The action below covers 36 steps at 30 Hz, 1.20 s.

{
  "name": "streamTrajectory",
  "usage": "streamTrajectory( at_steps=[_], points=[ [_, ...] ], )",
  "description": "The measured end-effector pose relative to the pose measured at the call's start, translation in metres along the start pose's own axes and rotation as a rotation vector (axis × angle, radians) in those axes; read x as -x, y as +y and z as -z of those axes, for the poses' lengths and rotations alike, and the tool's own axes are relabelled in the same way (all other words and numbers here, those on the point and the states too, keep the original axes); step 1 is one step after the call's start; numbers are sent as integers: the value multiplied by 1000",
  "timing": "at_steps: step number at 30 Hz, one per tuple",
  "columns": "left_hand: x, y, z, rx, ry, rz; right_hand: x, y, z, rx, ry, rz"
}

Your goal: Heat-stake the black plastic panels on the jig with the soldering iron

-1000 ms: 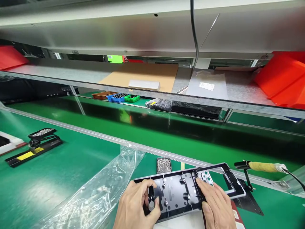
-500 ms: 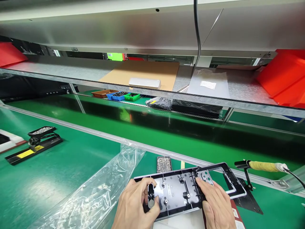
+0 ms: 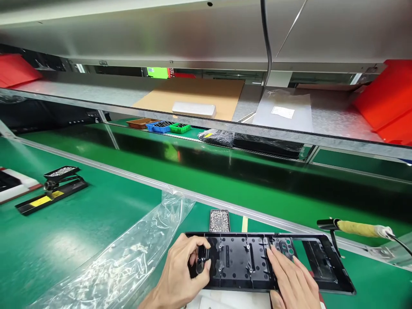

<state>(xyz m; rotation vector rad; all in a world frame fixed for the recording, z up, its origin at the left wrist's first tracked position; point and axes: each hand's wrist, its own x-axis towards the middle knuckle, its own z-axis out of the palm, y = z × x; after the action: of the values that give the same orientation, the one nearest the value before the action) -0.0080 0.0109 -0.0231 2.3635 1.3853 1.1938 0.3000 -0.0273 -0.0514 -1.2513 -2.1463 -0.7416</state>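
A long black plastic housing [image 3: 236, 262] lies in front of me with its inner side up, showing ribs, screw posts and a rectangular opening at the right. At its left end my left hand [image 3: 182, 268] pinches a small glossy black cylindrical part [image 3: 202, 259] between thumb and forefinger. Whether that part touches the housing I cannot tell. My right hand [image 3: 294, 279] grips the housing right of its middle, fingers lying over the inner face and thumb at the near edge. Under the housing a white surface [image 3: 222, 298] shows in part.
Behind the housing stands a small black tray [image 3: 219, 221] of metal bits. Clear plastic film [image 3: 128, 249] lies to the left. At the right, a yellow-wrapped tool [image 3: 357, 227] rests in a holder. Another parts tray [image 3: 61, 171] sits far left. A metal shelf [image 3: 112, 96] spans above.
The housing has turned to lie level and squarer to me, and its right end has come nearer. Both hands keep their hold. My view has shifted slightly.
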Motion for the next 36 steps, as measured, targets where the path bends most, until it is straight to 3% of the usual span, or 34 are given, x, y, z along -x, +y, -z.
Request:
streamTrajectory(
  at_steps=[22,36],
  points=[
    [1,-7,-4,61,-60,8,7,-11,0,-85,-41,-129],
    [2,-7,-5,80,-48,5,9,-4,-3,-24,-29,-27]
  ],
)
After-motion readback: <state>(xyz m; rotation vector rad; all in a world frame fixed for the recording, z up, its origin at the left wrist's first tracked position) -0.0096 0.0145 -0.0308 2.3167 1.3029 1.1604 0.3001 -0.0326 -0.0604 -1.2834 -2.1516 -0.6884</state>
